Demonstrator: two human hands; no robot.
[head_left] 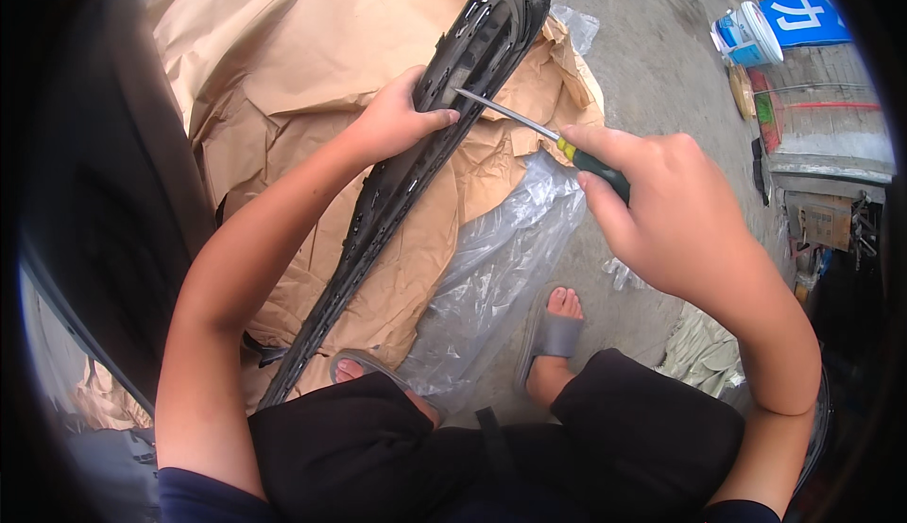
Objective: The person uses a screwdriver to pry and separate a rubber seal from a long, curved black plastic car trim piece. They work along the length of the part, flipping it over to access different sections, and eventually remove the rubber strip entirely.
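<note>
Here's the left hand [402,124], grip clamped around a long, narrow, black plastic trim strip [392,189], thumb across the near face, the fingers behind it mostly hidden. The right hand [673,204] has its grip closed firmly on a screwdriver with a green-and-yellow handle and slim metal shaft [515,119]. Its tip is right at the strip's ribbed face, just above the left thumb; whether it presses there, I can't tell.

The strip slants over a big, creased sheet of brown paper [293,74], upper end out over the paper's top right corner, lower end down by the bottom edge, close to the left leg. Can't make out whether that end rests on anything.

Crowding in on the left, a tall, dark, smooth panel [109,154] rises beside the paper's left edge. Along its lower right edge sprawls crinkled clear plastic sheeting [501,263], reaching the grey sandals [557,336] on the grey concrete floor [652,69]. A pale, crumpled heap [701,348] lies below the right forearm. Farther off, upper right: a white-and-blue plastic bucket [746,34] just beside a bright blue sign [803,20], well clear of both hands.
</note>
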